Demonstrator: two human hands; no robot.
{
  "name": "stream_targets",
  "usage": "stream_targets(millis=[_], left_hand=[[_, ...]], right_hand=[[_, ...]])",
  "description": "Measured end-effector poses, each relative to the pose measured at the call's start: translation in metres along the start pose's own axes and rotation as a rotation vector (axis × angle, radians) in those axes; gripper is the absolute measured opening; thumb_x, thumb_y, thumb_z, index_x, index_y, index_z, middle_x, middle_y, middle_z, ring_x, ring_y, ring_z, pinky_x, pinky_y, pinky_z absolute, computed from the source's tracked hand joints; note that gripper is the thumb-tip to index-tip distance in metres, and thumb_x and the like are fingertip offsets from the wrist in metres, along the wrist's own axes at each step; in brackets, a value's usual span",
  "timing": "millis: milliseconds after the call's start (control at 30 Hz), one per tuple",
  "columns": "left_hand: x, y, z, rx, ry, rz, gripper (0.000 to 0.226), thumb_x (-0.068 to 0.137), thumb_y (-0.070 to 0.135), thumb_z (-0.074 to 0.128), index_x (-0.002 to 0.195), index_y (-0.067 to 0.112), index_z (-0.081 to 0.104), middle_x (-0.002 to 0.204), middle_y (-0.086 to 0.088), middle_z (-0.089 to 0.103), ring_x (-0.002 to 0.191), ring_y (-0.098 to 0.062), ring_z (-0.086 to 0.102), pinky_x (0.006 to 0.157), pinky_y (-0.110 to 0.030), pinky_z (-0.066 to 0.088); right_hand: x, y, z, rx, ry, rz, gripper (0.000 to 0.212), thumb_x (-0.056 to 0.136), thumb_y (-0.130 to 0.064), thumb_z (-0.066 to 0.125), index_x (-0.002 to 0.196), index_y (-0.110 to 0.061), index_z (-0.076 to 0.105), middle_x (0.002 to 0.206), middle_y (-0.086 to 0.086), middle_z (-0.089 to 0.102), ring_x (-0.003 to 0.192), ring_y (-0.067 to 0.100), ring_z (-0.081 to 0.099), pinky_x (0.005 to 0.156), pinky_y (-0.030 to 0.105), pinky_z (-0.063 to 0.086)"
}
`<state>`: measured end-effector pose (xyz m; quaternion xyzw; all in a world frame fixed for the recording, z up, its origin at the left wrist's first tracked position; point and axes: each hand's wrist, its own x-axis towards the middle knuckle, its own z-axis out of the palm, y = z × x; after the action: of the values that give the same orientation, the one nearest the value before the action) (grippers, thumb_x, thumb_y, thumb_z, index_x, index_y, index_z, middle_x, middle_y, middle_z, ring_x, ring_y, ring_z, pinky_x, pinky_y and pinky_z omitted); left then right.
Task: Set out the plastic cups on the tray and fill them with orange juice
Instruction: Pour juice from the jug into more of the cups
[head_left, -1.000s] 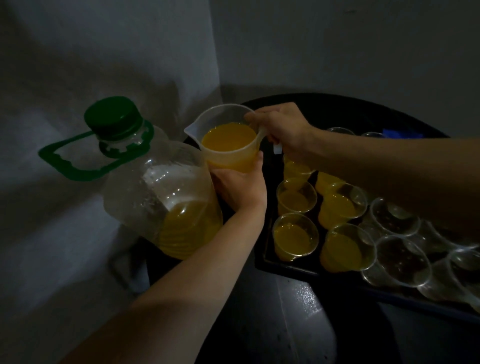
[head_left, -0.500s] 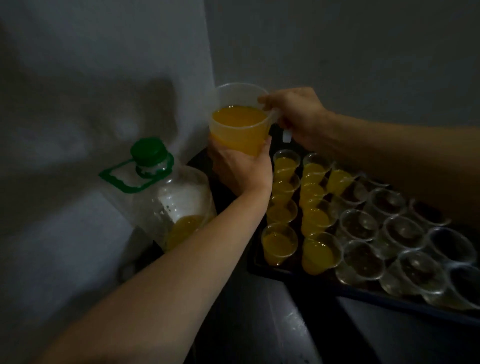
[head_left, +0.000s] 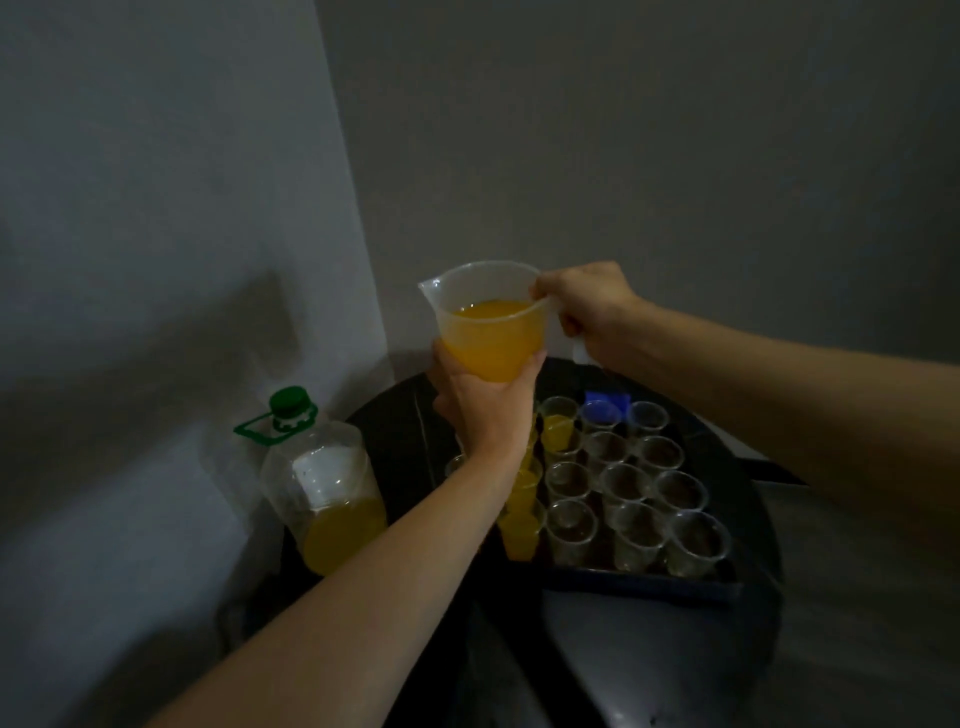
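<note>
Cups set out: small clear plastic cups stand in close rows on a dark rectangular tray, lower centre-right of frame. No cups seen off the tray, so this step looks done.
Cups filled: the left-hand columns hold orange juice, plus one cup in the far row. The left forearm hides part of them, so no count can be taken.
Cups empty: the middle and right-hand columns are clear to the bottom. By my estimate more than half the visible cups are unfilled.
Stage, judged: filling is under way, well short of half.
Pouring vessel: a translucent plastic measuring jug, centre of frame, is held upright in the air above the far left corner of the tray. It is roughly two-thirds full and nothing runs from its spout, which points to frame left.
Right hand: fingers closed round the jug's handle, thumb at the rim.
Left hand: cupped under the jug, thumb and fingers curled up round its base and bearing its weight.
Supply: a large clear plastic bottle with a green cap, lower left of centre, capped and about a third full of juice. It stands beside the tray on a round dark table.
Other: a small blue object lies behind the far row of cups; I cannot tell what it is.
</note>
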<state>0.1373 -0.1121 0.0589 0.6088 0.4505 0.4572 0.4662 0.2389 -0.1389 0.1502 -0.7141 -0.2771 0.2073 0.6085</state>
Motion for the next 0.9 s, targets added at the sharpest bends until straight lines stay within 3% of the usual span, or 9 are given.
stream_targets(millis=[133, 300, 433, 700, 900], left_hand=[[-0.041, 0.004, 0.011, -0.01, -0.025, -0.006, 0.116, 0.068, 0.052, 0.089, 0.157, 0.031, 0.017, 0.15, 0.0, 0.036, 0.141, -0.028, 0.036, 0.116, -0.054, 0.033], [-0.071, -0.01, 0.038, -0.089, -0.112, -0.016, 0.117, 0.068, 0.052, 0.089, 0.156, 0.036, 0.015, 0.151, 0.003, 0.035, 0.14, -0.023, 0.037, 0.113, -0.048, 0.038], [-0.078, -0.026, 0.064, -0.117, -0.171, -0.034, 0.122, 0.06, 0.063, 0.088, 0.156, 0.037, 0.017, 0.151, 0.004, 0.038, 0.138, -0.022, 0.042, 0.11, -0.051, 0.043], [-0.088, -0.046, 0.105, -0.238, -0.28, -0.117, 0.117, 0.066, 0.052, 0.09, 0.157, 0.034, 0.018, 0.149, 0.007, 0.041, 0.135, -0.015, 0.045, 0.11, -0.037, 0.04], [-0.091, -0.062, 0.119, -0.272, -0.366, -0.126, 0.121, 0.057, 0.071, 0.085, 0.154, 0.047, 0.017, 0.148, 0.014, 0.042, 0.134, -0.009, 0.046, 0.112, -0.045, 0.041]], right_hand=[[-0.027, 0.007, -0.037, -0.005, 0.018, 0.035, 0.02, 0.083, -0.009, 0.071, 0.07, -0.01, 0.056, 0.056, 0.005, 0.042, 0.047, 0.013, 0.036, 0.044, 0.028, 0.031], [-0.035, 0.027, -0.071, -0.028, 0.068, 0.08, 0.018, 0.085, -0.018, 0.073, 0.075, -0.006, 0.063, 0.055, 0.003, 0.045, 0.044, 0.011, 0.039, 0.043, 0.026, 0.034], [-0.029, 0.046, -0.089, -0.028, 0.154, 0.122, 0.041, 0.092, -0.035, 0.068, 0.1, 0.005, 0.072, 0.055, 0.001, 0.046, 0.045, 0.011, 0.039, 0.039, 0.022, 0.033], [-0.007, 0.069, -0.114, -0.107, 0.179, 0.142, 0.036, 0.097, -0.024, 0.063, 0.108, 0.011, 0.068, 0.059, 0.005, 0.044, 0.046, 0.012, 0.035, 0.036, 0.016, 0.03], [0.014, 0.078, -0.127, -0.204, 0.16, 0.174, 0.029, 0.097, -0.023, 0.062, 0.103, 0.005, 0.071, 0.07, 0.006, 0.052, 0.054, 0.012, 0.039, 0.048, 0.025, 0.033]])
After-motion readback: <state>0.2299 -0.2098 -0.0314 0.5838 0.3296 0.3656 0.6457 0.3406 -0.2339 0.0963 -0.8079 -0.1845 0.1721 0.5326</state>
